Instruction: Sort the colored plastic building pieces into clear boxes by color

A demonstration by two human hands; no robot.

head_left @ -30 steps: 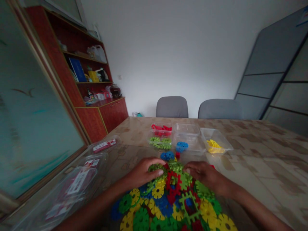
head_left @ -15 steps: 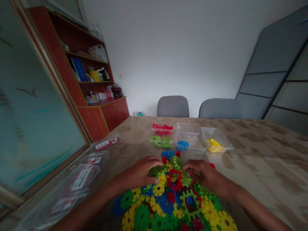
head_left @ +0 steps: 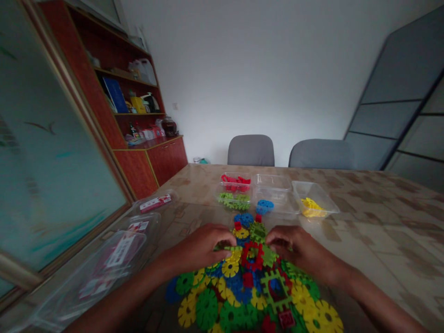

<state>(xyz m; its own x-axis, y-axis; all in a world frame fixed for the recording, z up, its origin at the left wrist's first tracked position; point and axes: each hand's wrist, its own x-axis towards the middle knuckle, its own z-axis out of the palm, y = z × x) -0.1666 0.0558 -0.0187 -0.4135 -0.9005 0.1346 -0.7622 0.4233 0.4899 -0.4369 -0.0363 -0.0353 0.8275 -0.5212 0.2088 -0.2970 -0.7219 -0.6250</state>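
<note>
A heap of plastic interlocking pieces in yellow, green, blue and red [head_left: 239, 286] lies in front of me. My left hand [head_left: 206, 245] is closed at the heap's left side, with a light green toothed piece [head_left: 230, 249] between thumb and fingers. Across from it, my right hand [head_left: 298, 247] has its fingers curled at the heap's right side. Its fingertips meet a light green piece [head_left: 269, 255]; what lies inside the grip is mostly hidden. Between the hands are a red square toothed frame [head_left: 252, 255] and another light green square piece [head_left: 257, 231].
Beyond the heap stand clear tubs: one with red pieces [head_left: 236, 182] and light green pieces [head_left: 234, 200], one with blue discs [head_left: 264, 206], one with yellow pieces [head_left: 312, 208]. Clear lids with labels [head_left: 120, 252] lie at left. Two grey chairs [head_left: 250, 150] stand behind the table.
My left hand has closed its fingers on a light green piece and tilted it flatter. My right hand stays nearly in place, its fingers curled. The view has shifted slightly.
</note>
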